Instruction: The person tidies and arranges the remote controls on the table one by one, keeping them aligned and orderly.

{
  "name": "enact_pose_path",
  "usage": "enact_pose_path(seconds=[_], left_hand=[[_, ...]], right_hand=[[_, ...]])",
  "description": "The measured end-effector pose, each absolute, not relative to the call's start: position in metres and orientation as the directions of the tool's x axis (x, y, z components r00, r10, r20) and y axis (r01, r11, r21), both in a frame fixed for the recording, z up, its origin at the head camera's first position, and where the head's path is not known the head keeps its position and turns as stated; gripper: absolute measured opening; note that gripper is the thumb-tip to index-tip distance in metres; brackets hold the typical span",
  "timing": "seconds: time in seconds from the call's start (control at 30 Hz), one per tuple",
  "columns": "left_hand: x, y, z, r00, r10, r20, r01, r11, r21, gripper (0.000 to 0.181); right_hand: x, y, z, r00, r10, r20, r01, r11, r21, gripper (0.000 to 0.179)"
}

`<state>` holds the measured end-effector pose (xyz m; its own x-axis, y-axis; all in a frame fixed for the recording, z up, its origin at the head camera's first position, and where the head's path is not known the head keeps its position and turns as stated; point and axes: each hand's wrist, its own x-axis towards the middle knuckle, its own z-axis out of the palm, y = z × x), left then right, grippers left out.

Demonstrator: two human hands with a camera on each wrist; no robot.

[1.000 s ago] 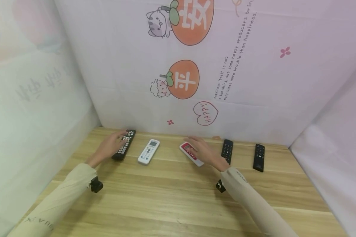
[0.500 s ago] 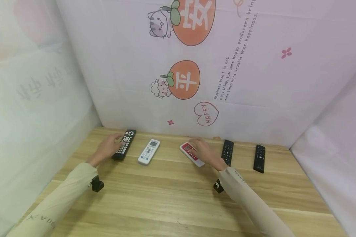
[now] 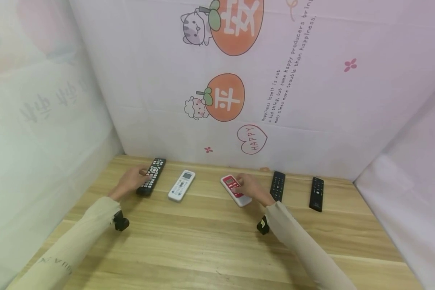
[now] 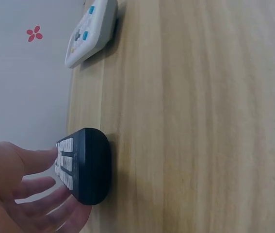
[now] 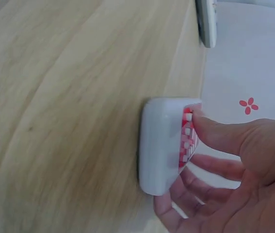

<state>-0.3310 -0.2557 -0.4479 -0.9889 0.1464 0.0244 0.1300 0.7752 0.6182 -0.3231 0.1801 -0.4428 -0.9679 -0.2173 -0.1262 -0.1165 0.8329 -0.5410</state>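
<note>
At the left of the table, my left hand (image 3: 129, 182) grips a black remote control (image 3: 157, 169) with white buttons. In the left wrist view its thumb (image 4: 41, 160) lies on the buttons of the remote, and the other fingers curl at the far edge. My right hand (image 3: 253, 187) holds a red and white remote control (image 3: 229, 182) near the middle. From the right wrist, the thumb (image 5: 214, 132) presses on the red button face while the fingers bend against the side of the white casing (image 5: 159, 145). Both remotes lie on or very close to the wood.
A white remote control (image 3: 182, 186) lies between my hands. Right of my right hand are a black remote (image 3: 278, 185), partly behind the wrist, and another black remote (image 3: 316, 194). The wooden table (image 3: 188, 245) meets a printed cloth wall (image 3: 159, 121) behind the row.
My right fingers have curled in from a flatter reach, and the red and white remote has shifted slightly toward me and rightward. My left fingers have drawn in at the black remote's edge.
</note>
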Motion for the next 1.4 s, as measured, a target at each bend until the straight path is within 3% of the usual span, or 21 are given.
enact_pose_path(seconds=[0.17,0.4,0.63,0.87,1.13,1.4], left_hand=[[-0.333,-0.259,-0.450,-0.991,0.129,0.017,0.110,0.762,0.638,0.053],[-0.334,-0.258,-0.450,-0.995,0.102,-0.001,0.074,0.729,0.680,0.049],[-0.331,-0.260,-0.449,-0.994,0.107,-0.021,0.064,0.726,0.685,0.045],[-0.332,-0.263,-0.448,-0.994,0.103,-0.040,0.048,0.726,0.687,0.047],[-0.332,-0.260,-0.447,-0.994,0.097,-0.054,0.032,0.717,0.696,0.047],[-0.332,-0.261,-0.445,-0.990,0.112,-0.080,0.014,0.665,0.746,0.049]], right_hand=[[-0.323,0.179,-0.442,-0.966,-0.152,-0.208,-0.014,0.837,-0.547,0.052],[-0.319,0.177,-0.438,-0.952,-0.080,-0.297,0.094,0.843,-0.529,0.025],[-0.313,0.177,-0.436,-0.940,-0.064,-0.334,0.153,0.797,-0.584,0.026],[-0.312,0.180,-0.437,-0.895,-0.147,-0.421,0.252,0.610,-0.751,0.030],[-0.312,0.183,-0.438,-0.859,-0.230,-0.457,0.300,0.497,-0.814,0.044],[-0.302,0.183,-0.433,-0.866,-0.303,-0.398,0.249,0.430,-0.868,0.049]])
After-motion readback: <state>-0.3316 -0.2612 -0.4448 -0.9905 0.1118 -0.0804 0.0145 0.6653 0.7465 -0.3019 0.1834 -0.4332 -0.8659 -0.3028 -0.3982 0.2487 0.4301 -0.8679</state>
